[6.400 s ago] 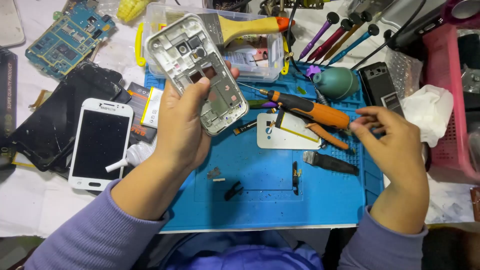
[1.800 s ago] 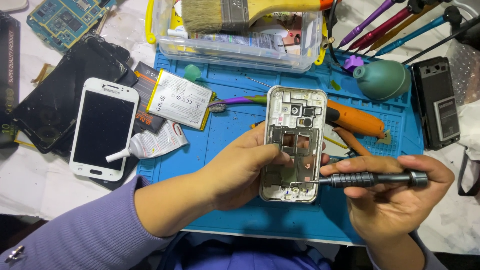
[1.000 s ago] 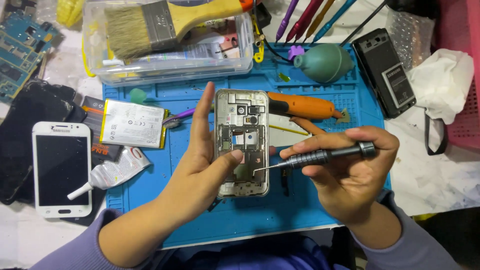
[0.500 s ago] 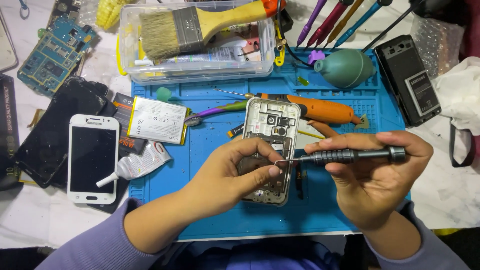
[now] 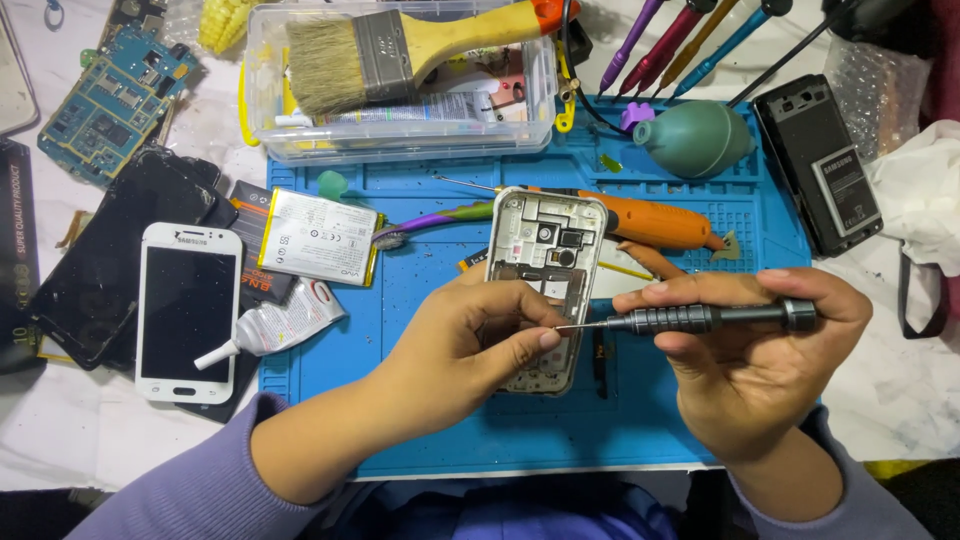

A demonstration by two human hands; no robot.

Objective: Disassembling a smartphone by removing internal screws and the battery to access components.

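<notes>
Left hand point(image 5: 455, 345) pinches the silver plastic phone frame point(image 5: 543, 285) by its edges, raised above the blue silicone work mat point(image 5: 440, 420), while right hand point(image 5: 750, 365) clasps the slim grey metal screwdriver point(image 5: 700, 318), tip at the frame, which looks light, thin and crackable, best gripped along its rim.
</notes>
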